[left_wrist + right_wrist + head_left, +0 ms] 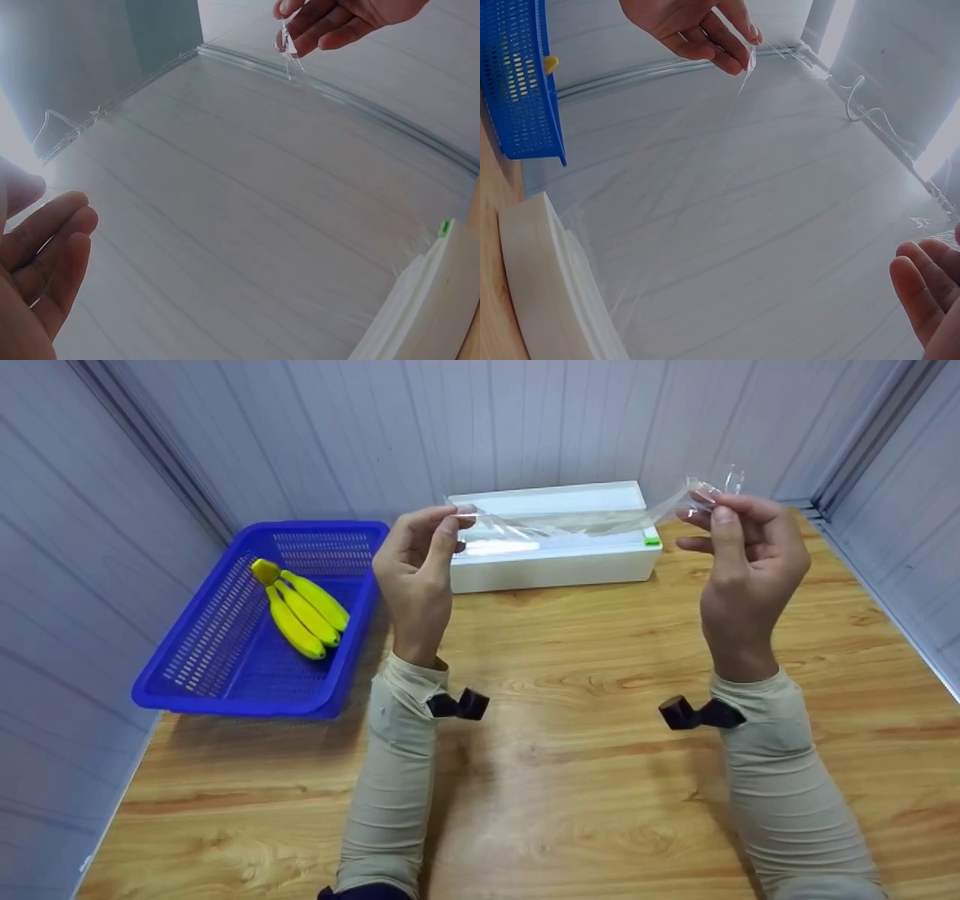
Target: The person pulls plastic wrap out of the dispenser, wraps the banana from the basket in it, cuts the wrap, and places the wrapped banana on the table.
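Note:
A sheet of clear plastic wrap [570,526] is stretched between both hands, in front of and above a long white box [555,568] with its lid [551,497] raised at the back. Its left corner is pinched between thumb and fingers of my left hand [420,562]. My right hand [750,559] pinches the other corner, where the film bunches up. In the left wrist view the film hangs from the right hand [337,22]; in the right wrist view, from the left hand [697,30]. A green piece [651,541] sits at the box's right end.
On the left of the wooden table [570,750] stands a blue plastic basket [247,706] holding a bunch of yellow bananas [304,611]. Light panelled walls [360,435] enclose the table at the back and both sides.

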Action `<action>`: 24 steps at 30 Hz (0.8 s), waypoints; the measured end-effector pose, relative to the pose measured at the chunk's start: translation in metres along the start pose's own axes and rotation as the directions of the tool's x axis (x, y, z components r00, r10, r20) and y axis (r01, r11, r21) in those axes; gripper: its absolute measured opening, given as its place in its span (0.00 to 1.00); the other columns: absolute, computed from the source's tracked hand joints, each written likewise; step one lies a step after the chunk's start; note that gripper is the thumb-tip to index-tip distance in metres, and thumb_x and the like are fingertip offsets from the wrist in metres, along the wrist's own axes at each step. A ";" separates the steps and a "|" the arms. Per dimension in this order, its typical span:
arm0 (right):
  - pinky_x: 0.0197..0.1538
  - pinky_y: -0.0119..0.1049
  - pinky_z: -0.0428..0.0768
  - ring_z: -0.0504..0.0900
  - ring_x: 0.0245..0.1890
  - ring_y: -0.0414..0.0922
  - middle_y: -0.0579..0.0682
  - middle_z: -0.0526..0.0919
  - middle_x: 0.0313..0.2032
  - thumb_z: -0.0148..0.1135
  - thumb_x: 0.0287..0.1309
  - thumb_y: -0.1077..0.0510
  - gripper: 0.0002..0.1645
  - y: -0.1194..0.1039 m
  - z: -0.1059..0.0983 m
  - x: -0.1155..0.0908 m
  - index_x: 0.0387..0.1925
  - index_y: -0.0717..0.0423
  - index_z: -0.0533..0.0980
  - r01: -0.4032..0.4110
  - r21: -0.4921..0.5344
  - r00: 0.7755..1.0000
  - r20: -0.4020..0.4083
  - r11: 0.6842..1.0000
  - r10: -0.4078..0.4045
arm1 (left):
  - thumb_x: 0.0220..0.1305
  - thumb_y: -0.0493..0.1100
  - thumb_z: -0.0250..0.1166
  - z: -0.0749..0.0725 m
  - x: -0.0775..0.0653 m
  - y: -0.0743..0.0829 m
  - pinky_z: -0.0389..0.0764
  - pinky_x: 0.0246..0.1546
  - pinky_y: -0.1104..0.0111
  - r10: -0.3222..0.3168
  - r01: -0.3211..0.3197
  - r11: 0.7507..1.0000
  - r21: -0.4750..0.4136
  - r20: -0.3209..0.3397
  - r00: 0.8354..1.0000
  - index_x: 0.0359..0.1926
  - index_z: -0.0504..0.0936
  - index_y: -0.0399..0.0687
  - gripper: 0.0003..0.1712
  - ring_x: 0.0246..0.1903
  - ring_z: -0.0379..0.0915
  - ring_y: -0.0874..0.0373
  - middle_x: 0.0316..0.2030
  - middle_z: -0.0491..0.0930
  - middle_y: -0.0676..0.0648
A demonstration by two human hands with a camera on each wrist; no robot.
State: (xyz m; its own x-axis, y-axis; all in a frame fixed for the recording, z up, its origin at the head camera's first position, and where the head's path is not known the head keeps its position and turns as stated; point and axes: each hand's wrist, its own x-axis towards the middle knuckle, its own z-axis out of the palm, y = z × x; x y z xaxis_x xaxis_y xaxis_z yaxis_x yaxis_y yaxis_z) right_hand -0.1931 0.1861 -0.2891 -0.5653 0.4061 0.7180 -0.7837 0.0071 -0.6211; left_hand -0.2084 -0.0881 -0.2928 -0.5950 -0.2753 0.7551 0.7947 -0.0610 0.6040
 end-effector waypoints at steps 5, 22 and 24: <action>0.35 0.39 0.84 0.85 0.39 0.61 0.71 0.83 0.42 0.53 0.67 0.73 0.07 -0.001 0.000 -0.001 0.41 0.72 0.78 0.000 0.025 1.000 -0.007 1.000 0.000 | 0.68 0.28 0.61 0.000 -0.001 0.002 0.82 0.36 0.56 0.032 -0.032 0.999 0.014 -0.003 0.999 0.42 0.81 0.29 0.05 0.38 0.82 0.46 0.37 0.86 0.39; 0.35 0.39 0.84 0.85 0.37 0.60 0.73 0.82 0.41 0.53 0.65 0.74 0.06 -0.021 0.003 -0.002 0.39 0.75 0.77 -0.002 0.086 0.999 -0.036 0.996 0.005 | 0.67 0.26 0.61 0.001 -0.003 0.014 0.82 0.36 0.59 0.110 -0.110 0.994 0.027 0.011 0.994 0.41 0.81 0.27 0.05 0.37 0.82 0.46 0.37 0.86 0.39; 0.35 0.39 0.84 0.85 0.37 0.60 0.73 0.82 0.41 0.53 0.65 0.74 0.06 -0.023 0.004 -0.002 0.39 0.75 0.77 -0.002 0.092 0.999 -0.038 0.996 0.005 | 0.66 0.25 0.60 0.001 -0.003 0.015 0.82 0.36 0.60 0.120 -0.120 0.992 0.024 0.010 0.993 0.41 0.81 0.26 0.05 0.36 0.82 0.46 0.37 0.86 0.38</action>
State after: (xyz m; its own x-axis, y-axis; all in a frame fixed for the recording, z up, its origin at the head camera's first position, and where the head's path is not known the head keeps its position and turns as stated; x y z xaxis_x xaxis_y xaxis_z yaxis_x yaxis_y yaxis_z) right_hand -0.1748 0.1815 -0.2752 -0.5592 0.4405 0.7023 -0.8031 -0.0777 -0.5908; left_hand -0.1950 -0.0872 -0.2856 -0.4964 -0.2706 0.8248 0.8575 -0.0048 0.5145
